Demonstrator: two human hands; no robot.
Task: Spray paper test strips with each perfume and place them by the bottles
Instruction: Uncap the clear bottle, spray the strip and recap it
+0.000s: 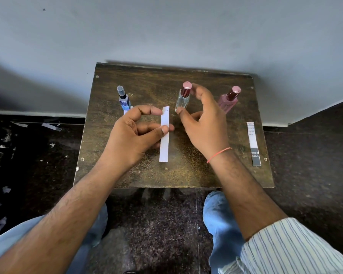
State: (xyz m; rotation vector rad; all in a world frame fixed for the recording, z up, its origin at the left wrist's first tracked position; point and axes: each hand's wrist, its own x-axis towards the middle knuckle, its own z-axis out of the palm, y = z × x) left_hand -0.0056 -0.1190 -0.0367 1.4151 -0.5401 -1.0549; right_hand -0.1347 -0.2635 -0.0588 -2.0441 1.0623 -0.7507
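Three perfume bottles stand in a row at the back of a small dark wooden table [127,175]: a blue one with a clear cap [123,99], a clear one with a pink cap [183,99], and a pink one [228,101]. My left hand [133,135] pinches a plain white paper strip [164,143] between thumb and fingers, upright over the table's middle. My right hand [204,119] curls open beside the clear bottle, with the index finger by its cap and the thumb tip at its base. A bit of another strip [127,112] shows by the blue bottle, mostly hidden by my left hand.
A printed paper strip [253,144] lies flat near the table's right edge. A grey wall stands right behind the table. Paper scraps [50,126] litter the dark floor at left. My knees in blue jeans are just under the table's front edge.
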